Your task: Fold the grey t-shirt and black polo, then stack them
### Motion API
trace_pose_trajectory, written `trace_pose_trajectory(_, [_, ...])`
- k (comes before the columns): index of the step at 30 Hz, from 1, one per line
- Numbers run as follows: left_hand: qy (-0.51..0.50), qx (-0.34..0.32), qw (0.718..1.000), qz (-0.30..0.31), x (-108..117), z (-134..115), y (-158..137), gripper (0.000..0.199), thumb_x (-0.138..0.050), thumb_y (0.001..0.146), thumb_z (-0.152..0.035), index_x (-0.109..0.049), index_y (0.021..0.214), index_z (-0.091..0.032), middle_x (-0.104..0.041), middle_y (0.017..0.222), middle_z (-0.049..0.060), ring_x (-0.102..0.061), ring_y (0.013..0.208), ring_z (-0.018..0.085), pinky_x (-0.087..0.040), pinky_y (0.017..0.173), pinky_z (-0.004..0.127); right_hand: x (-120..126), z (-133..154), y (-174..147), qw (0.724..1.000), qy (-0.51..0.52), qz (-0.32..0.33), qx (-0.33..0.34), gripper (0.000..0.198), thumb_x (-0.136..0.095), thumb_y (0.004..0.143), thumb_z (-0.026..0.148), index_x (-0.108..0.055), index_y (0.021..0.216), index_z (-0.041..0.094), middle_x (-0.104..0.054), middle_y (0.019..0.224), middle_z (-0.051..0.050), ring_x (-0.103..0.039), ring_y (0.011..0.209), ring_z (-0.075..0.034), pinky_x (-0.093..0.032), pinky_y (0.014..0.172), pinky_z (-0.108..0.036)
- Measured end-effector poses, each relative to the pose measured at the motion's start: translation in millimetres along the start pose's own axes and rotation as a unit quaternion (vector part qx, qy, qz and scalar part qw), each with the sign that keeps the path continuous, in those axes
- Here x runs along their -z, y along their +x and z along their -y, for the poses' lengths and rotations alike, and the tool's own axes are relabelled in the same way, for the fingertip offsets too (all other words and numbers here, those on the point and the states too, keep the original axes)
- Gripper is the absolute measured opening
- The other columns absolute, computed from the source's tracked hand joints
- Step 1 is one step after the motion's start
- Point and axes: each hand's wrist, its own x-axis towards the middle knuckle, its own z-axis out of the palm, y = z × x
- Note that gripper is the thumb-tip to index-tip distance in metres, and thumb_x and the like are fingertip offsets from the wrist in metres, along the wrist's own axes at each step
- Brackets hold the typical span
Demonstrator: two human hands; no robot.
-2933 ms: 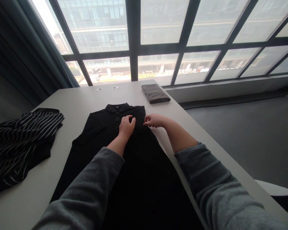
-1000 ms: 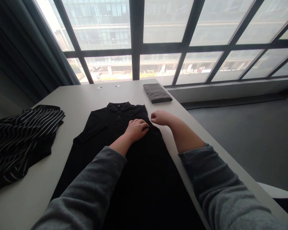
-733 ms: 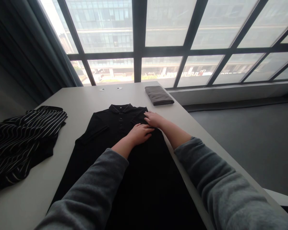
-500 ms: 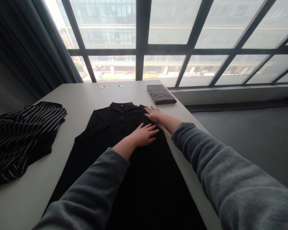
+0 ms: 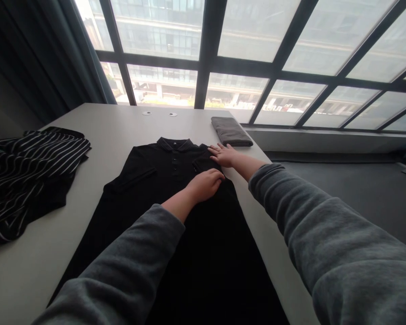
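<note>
Shirt, black, lies spread front up on a white table, its collar pointing away toward the window and its lower part running toward the wearer of the camera. Two bare hands in gray sleeves reach forward to the shirt's upper right area. The right hand rests at the shoulder, fingers spread and loose, gripping nothing. The left hand sits just below it, on the side of the chest, fingers curled down; whether they pinch any fabric cannot be told. A folded gray cloth lies beyond the right hand, near the table's far right corner. To the left, well apart from both hands, a black-and-white striped garment lies rumpled. A dark curtain hangs at far left.
</note>
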Motion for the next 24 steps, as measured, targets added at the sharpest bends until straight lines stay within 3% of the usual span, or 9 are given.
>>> trace_pose_trajectory(3, [0.079, 0.139, 0.983, -0.085, 2.9, 5.7, 0.0, 0.044, -0.043, 0.104, -0.025, -0.066, 0.142, -0.022, -0.064, 0.151, 0.010, -0.057, 0.141, 0.025, -0.039, 0.126, 0.042, 10.9, 4.0, -1.8, 1.000, 0.004, 0.011, -0.018, 0.071, -0.037, 0.109, 0.052, -0.026, 0.174, 0.026, -0.010, 0.182, -0.005, -0.009, 0.168, -0.035, -0.009, 0.133, -0.063])
trace_pose_trajectory(7, [0.146, 0.254, 0.956, -0.026, -2.5, 17.5, -0.5, 0.062, -0.048, 0.105, -0.044, -0.047, 0.162, -0.021, -0.034, 0.176, 0.012, -0.026, 0.164, 0.035, -0.018, 0.134, 0.057, 10.7, 32.7, -17.2, 0.996, 0.028, -0.044, -0.067, 0.071, -0.033, 0.109, 0.042, -0.027, 0.173, 0.010, -0.014, 0.180, -0.013, -0.013, 0.168, -0.034, -0.017, 0.135, -0.053])
trace_pose_trajectory(10, [0.156, 0.263, 0.952, 0.002, -8.3, 23.2, 0.5, 0.071, -0.044, 0.105, -0.050, -0.039, 0.167, -0.017, -0.023, 0.180, 0.014, -0.018, 0.166, 0.036, -0.014, 0.135, 0.056, -7.7, 61.3, -43.9, 0.994, 0.036, -0.075, -0.067, 0.071, -0.030, 0.110, 0.037, -0.027, 0.170, 0.001, -0.019, 0.179, -0.018, -0.017, 0.167, -0.033, -0.019, 0.135, -0.048])
trace_pose_trajectory(13, [0.156, 0.266, 0.951, -0.005, -11.1, 26.0, 2.0, 0.074, -0.041, 0.105, -0.044, -0.033, 0.169, -0.008, -0.021, 0.179, 0.019, -0.020, 0.166, 0.033, -0.015, 0.135, 0.049, -26.0, 76.6, -71.8, 0.994, 0.057, -0.063, -0.064, 0.068, -0.026, 0.111, 0.039, -0.028, 0.172, 0.008, -0.019, 0.179, -0.014, -0.020, 0.166, -0.032, -0.021, 0.134, -0.053])
trace_pose_trajectory(16, [0.155, 0.279, 0.947, -0.025, -11.1, 27.1, 2.3, 0.074, -0.041, 0.104, -0.044, -0.033, 0.169, -0.011, -0.023, 0.179, 0.018, -0.023, 0.166, 0.032, -0.016, 0.135, 0.049, -30.7, 75.7, -87.6, 0.994, 0.072, -0.045, -0.073, 0.068, -0.028, 0.111, 0.044, -0.026, 0.173, 0.017, -0.015, 0.180, -0.009, -0.019, 0.166, -0.032, -0.020, 0.133, -0.057])
trace_pose_trajectory(21, [0.175, 0.313, 0.933, -0.026, -9.9, 26.2, 1.3, 0.077, -0.042, 0.102, -0.052, -0.036, 0.169, -0.013, -0.025, 0.178, 0.019, -0.019, 0.166, 0.037, -0.009, 0.135, 0.059, -16.2, 67.6, -82.1, 0.997, 0.044, -0.028, -0.059, 0.067, -0.030, 0.112, 0.050, -0.033, 0.171, 0.020, -0.019, 0.180, -0.010, -0.018, 0.167, -0.033, -0.017, 0.132, -0.064])
trace_pose_trajectory(24, [0.176, 0.305, 0.936, -0.013, -9.9, 25.1, 0.9, 0.077, -0.039, 0.103, -0.053, -0.036, 0.169, -0.012, -0.025, 0.178, 0.019, -0.019, 0.166, 0.037, -0.010, 0.135, 0.057, -3.8, 66.1, -59.2, 0.996, 0.042, -0.046, -0.058, 0.065, -0.029, 0.112, 0.049, -0.041, 0.167, 0.016, -0.029, 0.177, -0.013, -0.023, 0.165, -0.034, -0.022, 0.131, -0.058])
